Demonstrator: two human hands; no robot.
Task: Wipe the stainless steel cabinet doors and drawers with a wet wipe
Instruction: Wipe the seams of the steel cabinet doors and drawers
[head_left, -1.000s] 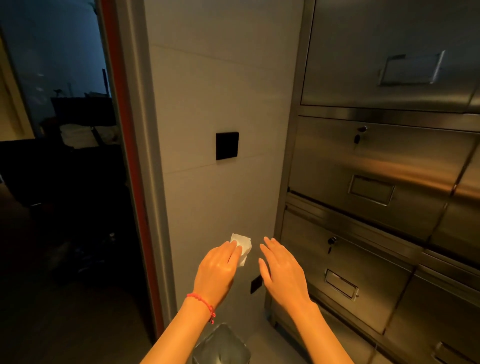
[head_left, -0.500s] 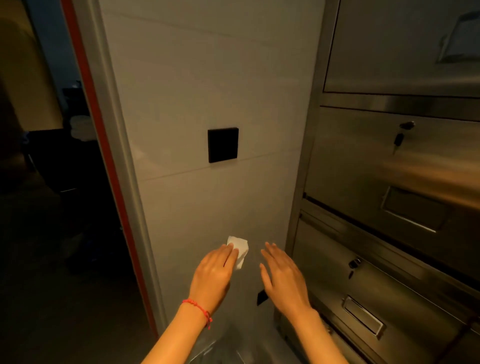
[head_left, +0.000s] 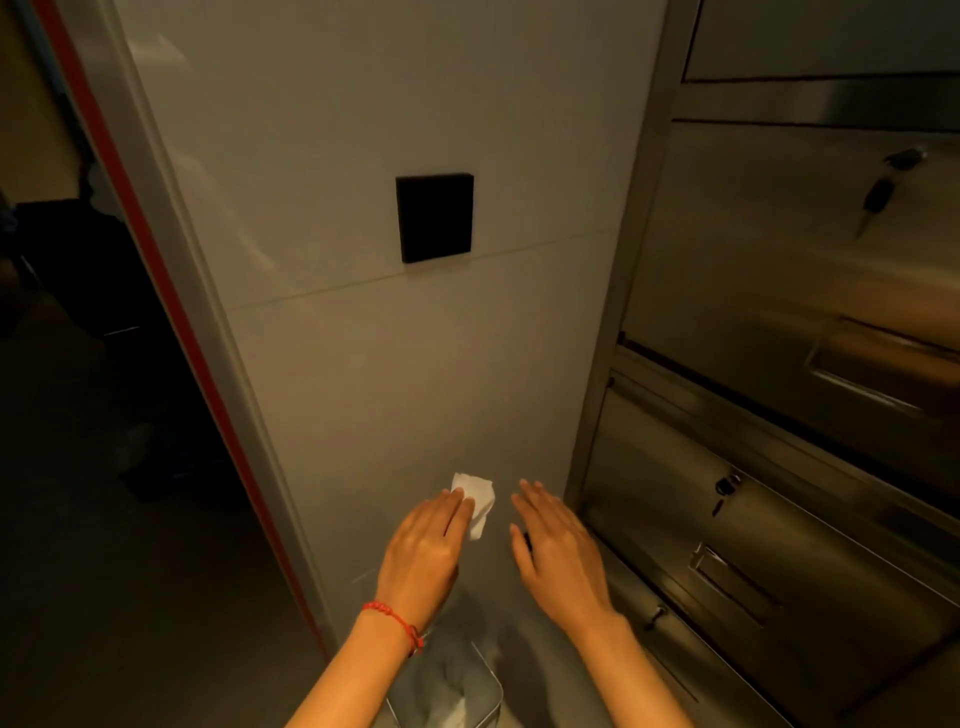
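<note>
Left hand (head_left: 421, 551) grasps the wet wipe (head_left: 475, 501) at its fingers, above the bin (head_left: 447, 691); right hand (head_left: 558, 551) released. Loose hold risks dropping it, beside the steel drawers (head_left: 753, 545).

Dim utility or storage corner — keyed stainless steel drawers (head_left: 789, 561), pale wall panel (head_left: 363, 130), doorway (head_left: 78, 364), small waste bin (head_left: 447, 691).

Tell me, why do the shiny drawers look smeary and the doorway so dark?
Head view: the stainless steel drawers are motion-blurred, with warm orange glare streaking them; the doorway at left is unlit; the wet wipe in the left hand shows brightest; wide-angle bending tilts the door frame.
</note>
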